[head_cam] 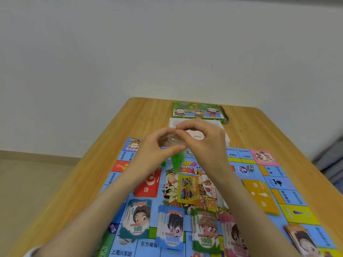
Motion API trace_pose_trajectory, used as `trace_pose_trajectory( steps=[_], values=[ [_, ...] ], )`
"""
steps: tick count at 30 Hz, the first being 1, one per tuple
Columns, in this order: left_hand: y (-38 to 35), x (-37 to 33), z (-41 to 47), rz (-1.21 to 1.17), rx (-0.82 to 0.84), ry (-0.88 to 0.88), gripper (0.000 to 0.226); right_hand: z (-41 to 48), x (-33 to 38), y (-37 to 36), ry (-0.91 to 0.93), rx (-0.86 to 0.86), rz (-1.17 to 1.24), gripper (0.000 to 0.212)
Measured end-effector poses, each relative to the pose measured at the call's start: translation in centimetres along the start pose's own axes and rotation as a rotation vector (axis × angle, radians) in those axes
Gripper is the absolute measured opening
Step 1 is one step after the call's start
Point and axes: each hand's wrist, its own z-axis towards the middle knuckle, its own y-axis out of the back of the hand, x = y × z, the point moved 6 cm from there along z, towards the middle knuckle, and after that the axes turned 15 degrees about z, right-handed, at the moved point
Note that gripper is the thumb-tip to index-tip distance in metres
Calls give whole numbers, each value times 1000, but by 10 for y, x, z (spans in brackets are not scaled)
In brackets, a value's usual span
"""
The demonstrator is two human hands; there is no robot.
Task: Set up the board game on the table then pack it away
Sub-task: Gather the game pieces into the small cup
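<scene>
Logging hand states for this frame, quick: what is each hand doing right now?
Left hand: closed, gripping the clear bag of green pieces near its top.
Right hand: closed, fingers pinching the same bag's top edge.

My wooden bench (141, 115) carries the blue game board (285, 193), spread flat beneath my left grip (154, 151) and right grip (204, 143). Just beyond both grips lies a white tray (226, 138); past it, near the far edge, the green game box (196, 111).
</scene>
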Motion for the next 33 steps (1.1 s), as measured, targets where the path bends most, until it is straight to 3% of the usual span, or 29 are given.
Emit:
trace_pose_trajectory(
  steps=[4,7,10,13,18,25,28,31,33],
  values=[
    [10,0,1,-42,-102,32,29,-1,0,4,-36,-114,-8,17],
    [30,-4,2,-108,-265,46,24,-2,-13,10,-190,-182,1,26],
    [50,-4,1,-169,-413,46,20,-9,-33,-11,-391,181,-200,36],
    [56,-4,0,-187,-469,43,19,-25,-41,-39,-434,573,-337,36],
    [51,0,0,-190,-442,70,20,-35,-46,-54,-385,736,-450,28],
    [25,2,3,-206,-221,72,19,-27,-57,-36,-365,623,-574,26],
    [9,6,2,-154,-107,70,21,-12,-58,-8,-373,380,-572,17],
    [-1,11,1,-80,-28,84,33,1,-41,21,-347,14,-290,16],
    [-4,12,1,-41,-1,80,31,5,-28,27,-344,-98,-15,17]
  ],
)
